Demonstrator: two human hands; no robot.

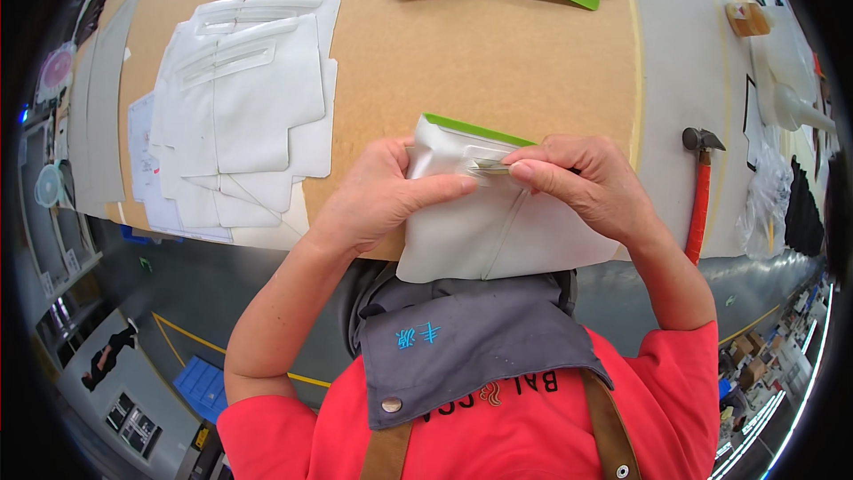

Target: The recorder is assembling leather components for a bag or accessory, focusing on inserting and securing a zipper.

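2 bare arms (283, 324) bend inward, left hand (375, 191) and right hand (588, 185) pinching, thumbs (447, 187) pointing toward each other.

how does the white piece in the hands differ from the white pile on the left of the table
The white piece is between the left hand and right hand; the white pile lies on the table. The white piece shows a green edge along its far side; the white pile shows none. Both are white, with a thin line down the surface.
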